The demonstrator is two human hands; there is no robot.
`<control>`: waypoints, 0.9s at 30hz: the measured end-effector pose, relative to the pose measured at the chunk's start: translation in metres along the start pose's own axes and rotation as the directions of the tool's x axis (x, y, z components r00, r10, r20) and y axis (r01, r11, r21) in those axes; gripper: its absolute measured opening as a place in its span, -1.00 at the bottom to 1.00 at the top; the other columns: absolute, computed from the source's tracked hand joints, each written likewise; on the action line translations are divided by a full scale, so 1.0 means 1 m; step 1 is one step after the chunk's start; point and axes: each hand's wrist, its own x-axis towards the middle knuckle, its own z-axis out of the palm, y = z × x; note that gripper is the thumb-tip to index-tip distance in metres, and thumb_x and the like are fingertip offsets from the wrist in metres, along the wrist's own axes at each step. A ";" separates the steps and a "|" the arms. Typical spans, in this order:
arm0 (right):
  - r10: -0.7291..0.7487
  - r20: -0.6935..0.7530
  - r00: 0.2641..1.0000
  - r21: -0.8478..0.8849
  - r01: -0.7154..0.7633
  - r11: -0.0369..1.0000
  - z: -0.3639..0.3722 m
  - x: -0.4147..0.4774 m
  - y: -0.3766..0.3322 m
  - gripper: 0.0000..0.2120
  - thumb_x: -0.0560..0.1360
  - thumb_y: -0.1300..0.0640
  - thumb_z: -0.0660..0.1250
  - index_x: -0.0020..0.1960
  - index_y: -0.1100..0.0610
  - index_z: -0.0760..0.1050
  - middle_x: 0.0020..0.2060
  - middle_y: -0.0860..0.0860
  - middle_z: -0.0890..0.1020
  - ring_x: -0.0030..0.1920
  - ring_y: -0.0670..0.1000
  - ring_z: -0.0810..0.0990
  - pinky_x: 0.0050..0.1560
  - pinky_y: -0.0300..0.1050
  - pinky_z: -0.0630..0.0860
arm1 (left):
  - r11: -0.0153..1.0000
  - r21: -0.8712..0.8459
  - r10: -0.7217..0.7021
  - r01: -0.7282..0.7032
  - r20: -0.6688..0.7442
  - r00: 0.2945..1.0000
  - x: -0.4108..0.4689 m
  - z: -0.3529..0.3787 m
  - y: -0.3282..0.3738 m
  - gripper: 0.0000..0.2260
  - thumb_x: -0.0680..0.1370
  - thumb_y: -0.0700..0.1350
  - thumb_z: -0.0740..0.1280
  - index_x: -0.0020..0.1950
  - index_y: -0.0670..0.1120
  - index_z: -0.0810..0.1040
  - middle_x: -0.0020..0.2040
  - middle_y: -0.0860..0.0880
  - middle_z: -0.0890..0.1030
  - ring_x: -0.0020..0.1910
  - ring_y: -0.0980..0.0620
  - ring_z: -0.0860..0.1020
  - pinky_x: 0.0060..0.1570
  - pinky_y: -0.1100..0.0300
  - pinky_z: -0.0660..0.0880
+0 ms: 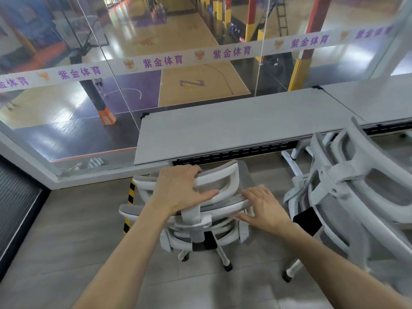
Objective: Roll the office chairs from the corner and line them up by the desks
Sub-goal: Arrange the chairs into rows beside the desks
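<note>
A white and grey mesh office chair (223,181) stands in front of the left grey desk (234,128), its back toward me. My left hand (180,190) grips the top of its headrest frame. My right hand (263,208) rests on the right end of the backrest's top edge, fingers spread over it. A second white office chair (347,190) stands just to the right, close to my right forearm, facing the neighbouring desk (365,97).
A glass wall with a white banner (156,63) runs behind the desks, overlooking a basketball court below. A yellow and black striped strip (130,197) marks the floor at the chair's left. A dark grated panel (15,206) lies at far left.
</note>
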 end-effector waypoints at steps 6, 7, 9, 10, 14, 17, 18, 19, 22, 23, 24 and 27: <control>0.253 -0.103 0.962 -0.009 -0.255 0.967 -0.039 -0.072 0.027 -0.62 0.62 -0.24 0.37 0.26 0.01 0.59 0.15 -0.08 0.66 0.18 0.02 0.61 0.26 0.01 0.56 | 0.948 -0.119 0.300 -0.296 0.021 0.954 0.082 0.007 0.097 -0.38 0.68 0.41 0.20 0.54 0.00 0.52 0.39 0.00 0.65 0.35 -0.09 0.61 0.34 -0.06 0.53; 0.312 -0.147 0.939 -0.022 -0.319 0.948 -0.048 -0.090 0.034 -0.66 0.60 -0.19 0.41 0.21 0.04 0.62 0.09 -0.06 0.67 0.11 0.04 0.63 0.18 0.02 0.58 | 0.931 -0.133 0.347 -0.339 0.036 0.937 0.094 0.011 0.117 -0.39 0.69 0.38 0.22 0.56 -0.02 0.50 0.42 -0.02 0.63 0.38 -0.10 0.59 0.37 -0.08 0.51; 0.394 -0.256 0.883 -0.041 -0.418 0.908 -0.065 -0.131 0.052 -0.76 0.58 -0.10 0.46 0.07 0.07 0.63 -0.06 -0.05 0.64 -0.03 0.06 0.61 0.03 0.00 0.56 | 0.884 -0.173 0.447 -0.435 0.041 0.893 0.116 0.014 0.160 -0.38 0.69 0.35 0.26 0.58 -0.05 0.48 0.43 -0.06 0.61 0.39 -0.13 0.57 0.38 -0.11 0.50; 0.413 -0.325 0.851 -0.062 -0.455 0.888 -0.074 -0.151 0.061 -0.79 0.58 -0.06 0.46 0.02 0.09 0.63 -0.09 -0.04 0.63 -0.06 0.07 0.59 -0.01 0.00 0.54 | 0.853 -0.199 0.497 -0.483 0.025 0.867 0.125 0.014 0.181 -0.35 0.67 0.35 0.27 0.58 -0.07 0.47 0.43 -0.08 0.61 0.40 -0.16 0.57 0.37 -0.12 0.50; 0.540 -0.530 0.654 -0.099 -0.680 0.726 -0.098 -0.215 0.105 -0.69 0.58 -0.09 0.51 0.01 0.17 0.62 -0.08 0.05 0.61 0.00 0.16 0.59 0.08 0.12 0.57 | 0.727 -0.280 0.633 -0.627 -0.082 0.770 0.161 0.006 0.260 -0.23 0.58 0.43 0.34 0.60 -0.07 0.46 0.53 -0.10 0.54 0.49 -0.15 0.49 0.47 -0.12 0.43; 0.682 -0.461 0.568 -0.054 -0.785 0.617 -0.109 -0.232 0.128 -0.42 0.51 -0.29 0.54 0.19 0.19 0.58 0.05 0.07 0.60 0.12 0.17 0.56 0.17 0.11 0.56 | 0.641 -0.310 0.702 -0.703 -0.136 0.700 0.198 0.000 0.309 -0.10 0.46 0.53 0.33 0.60 -0.06 0.47 0.55 -0.08 0.52 0.55 -0.15 0.46 0.54 -0.11 0.36; 0.747 -0.377 0.547 -0.002 -0.807 0.590 -0.111 -0.232 0.134 -0.32 0.48 -0.37 0.53 0.27 0.17 0.56 0.11 0.06 0.60 0.16 0.16 0.56 0.20 0.10 0.56 | 0.629 -0.313 0.719 -0.712 -0.117 0.686 0.211 0.000 0.323 -0.03 0.40 0.57 0.29 0.61 -0.05 0.46 0.57 -0.07 0.51 0.58 -0.13 0.43 0.57 -0.10 0.33; 0.809 -0.268 0.523 0.053 -0.831 0.554 -0.111 -0.231 0.140 -0.24 0.44 -0.47 0.48 0.31 0.14 0.53 0.13 0.04 0.61 0.18 0.14 0.58 0.20 0.09 0.57 | 0.627 -0.303 0.733 -0.717 -0.081 0.675 0.224 0.002 0.338 0.03 0.35 0.61 0.27 0.62 -0.04 0.45 0.58 -0.06 0.50 0.59 -0.11 0.42 0.58 -0.09 0.33; 0.888 -0.009 0.459 0.046 -0.887 0.459 -0.104 -0.227 0.160 -0.15 0.30 -0.75 0.26 0.04 0.04 0.52 -0.10 -0.11 0.64 -0.05 0.04 0.65 -0.03 0.01 0.63 | 0.648 -0.220 0.756 -0.730 0.062 0.652 0.256 0.021 0.375 0.01 0.27 0.75 0.18 0.42 0.04 0.58 0.25 0.06 0.58 0.37 -0.07 0.51 0.34 -0.07 0.53; 0.885 -0.038 0.465 0.030 -0.884 0.466 -0.097 -0.228 0.167 -0.16 0.28 -0.78 0.21 -0.06 0.01 0.51 -0.21 -0.13 0.62 -0.16 0.02 0.65 -0.13 -0.02 0.61 | 0.653 -0.209 0.753 -0.728 0.072 0.654 0.262 0.030 0.381 -0.04 0.27 0.79 0.14 0.26 0.06 0.62 0.08 0.10 0.53 0.25 -0.05 0.52 0.22 -0.07 0.58; 0.869 -0.109 0.482 0.027 -0.873 0.487 -0.089 -0.228 0.173 -0.19 0.29 -0.77 0.19 -0.12 -0.01 0.53 -0.29 -0.13 0.61 -0.24 0.01 0.65 -0.22 -0.04 0.58 | 0.652 -0.214 0.750 -0.727 0.047 0.659 0.265 0.037 0.384 -0.09 0.28 0.81 0.12 0.12 0.06 0.62 -0.02 0.14 0.48 0.15 -0.02 0.52 0.13 -0.05 0.59; 0.828 -0.186 0.530 -0.035 -0.845 0.533 -0.080 -0.227 0.185 -0.29 0.35 -0.72 0.16 -0.05 -0.12 0.61 -0.34 -0.11 0.65 -0.26 0.00 0.69 -0.25 -0.05 0.58 | 0.650 -0.196 0.732 -0.734 -0.099 0.674 0.266 0.057 0.379 -0.20 0.35 0.76 0.17 -0.10 0.02 0.56 -0.17 0.14 0.51 -0.08 0.00 0.49 -0.05 0.00 0.51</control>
